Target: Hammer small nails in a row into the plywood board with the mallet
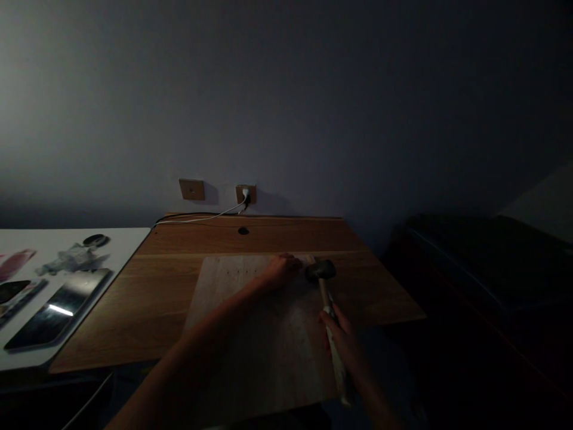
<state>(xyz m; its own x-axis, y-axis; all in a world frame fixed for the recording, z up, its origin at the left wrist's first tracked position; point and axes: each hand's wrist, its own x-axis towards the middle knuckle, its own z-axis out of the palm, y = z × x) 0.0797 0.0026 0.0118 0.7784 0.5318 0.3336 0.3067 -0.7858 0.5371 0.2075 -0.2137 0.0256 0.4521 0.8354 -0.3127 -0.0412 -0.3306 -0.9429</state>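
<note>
My right hand (339, 334) is wrapped round the pale handle of a hammer (324, 294). The hammer's dark, blocky head lies over the upper right edge of a light wooden board (264, 340). Just left of that head, my left hand (282, 269) rests low at the far part of the board with its fingers drawn together; dim light hides what is between the fingertips, if anything. A short row of small dark marks, perhaps nails or holes, shows on the board left of my left hand. The board lies flat on a brown wooden table (165, 286).
To the left, a white table (120, 239) bears a tablet-like dark slab (58, 310), crumpled clear plastic (74, 258) and a round black item (95, 240). Cables run along the back edge to a wall socket (246, 194). A dark bulky shape (492, 257) stands at right.
</note>
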